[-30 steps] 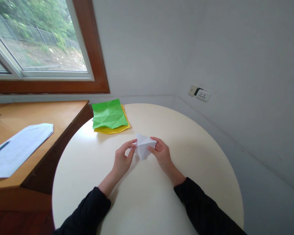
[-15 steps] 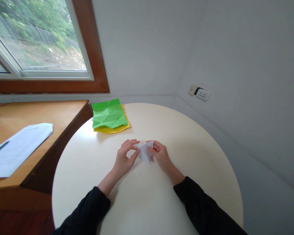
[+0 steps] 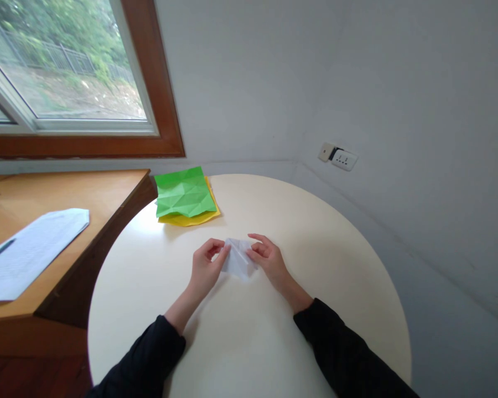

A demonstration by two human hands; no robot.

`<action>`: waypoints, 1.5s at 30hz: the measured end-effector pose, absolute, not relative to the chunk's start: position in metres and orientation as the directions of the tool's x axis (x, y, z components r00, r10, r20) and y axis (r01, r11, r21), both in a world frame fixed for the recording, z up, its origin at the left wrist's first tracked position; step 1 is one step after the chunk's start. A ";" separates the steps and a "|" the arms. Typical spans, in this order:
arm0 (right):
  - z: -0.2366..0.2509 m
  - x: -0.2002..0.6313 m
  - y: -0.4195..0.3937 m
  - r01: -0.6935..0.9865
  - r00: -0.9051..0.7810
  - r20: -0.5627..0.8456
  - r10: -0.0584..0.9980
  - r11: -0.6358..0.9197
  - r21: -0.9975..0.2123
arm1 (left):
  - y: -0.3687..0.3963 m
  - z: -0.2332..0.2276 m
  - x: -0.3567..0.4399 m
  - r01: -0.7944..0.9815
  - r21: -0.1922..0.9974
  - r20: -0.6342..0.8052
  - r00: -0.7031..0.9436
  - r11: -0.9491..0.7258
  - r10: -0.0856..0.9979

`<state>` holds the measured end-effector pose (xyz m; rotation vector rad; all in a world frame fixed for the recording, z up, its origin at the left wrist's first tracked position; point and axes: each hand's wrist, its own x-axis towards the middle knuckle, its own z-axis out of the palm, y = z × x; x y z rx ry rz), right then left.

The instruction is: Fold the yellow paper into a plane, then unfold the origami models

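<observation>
A creased, partly folded sheet of white paper (image 3: 238, 261) is between my two hands, just above the round table (image 3: 249, 337). My left hand (image 3: 206, 266) pinches its left edge between thumb and fingers. On the right side, my right hand (image 3: 270, 262) grips the paper with the thumb and bent fingers, while its index finger stretches out above the edge. The back of the paper and the fingertips behind it are hidden.
Creased green paper (image 3: 186, 192) lies over yellow paper (image 3: 191, 220) at the table's far left. A wooden desk (image 3: 103, 199) on the left bears white sheets (image 3: 37, 249) and a dark pen (image 3: 0, 251). A wall socket (image 3: 344, 160) is at the right.
The white paper has opened out wider and flatter between my hands. My left hand has moved slightly left, its fingers now closed on the edge, and my right index finger has lifted.
</observation>
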<state>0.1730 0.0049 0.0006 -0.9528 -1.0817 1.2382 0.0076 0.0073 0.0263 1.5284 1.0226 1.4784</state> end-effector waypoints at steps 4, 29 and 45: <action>-0.001 0.173 0.005 -0.221 0.015 0.135 0.991 0.135 -0.966 | 0.008 0.029 0.008 0.007 0.959 0.285 -0.029 -0.285 0.958; -0.002 0.172 0.006 -0.192 -0.033 0.126 0.992 0.117 -0.974 | 0.009 0.026 0.008 -0.066 0.986 0.152 -0.007 -0.152 0.988; 0.000 0.171 0.005 -0.177 -0.003 0.131 0.991 0.128 -0.976 | 0.013 0.020 0.004 0.100 0.958 0.275 -0.039 -0.270 0.961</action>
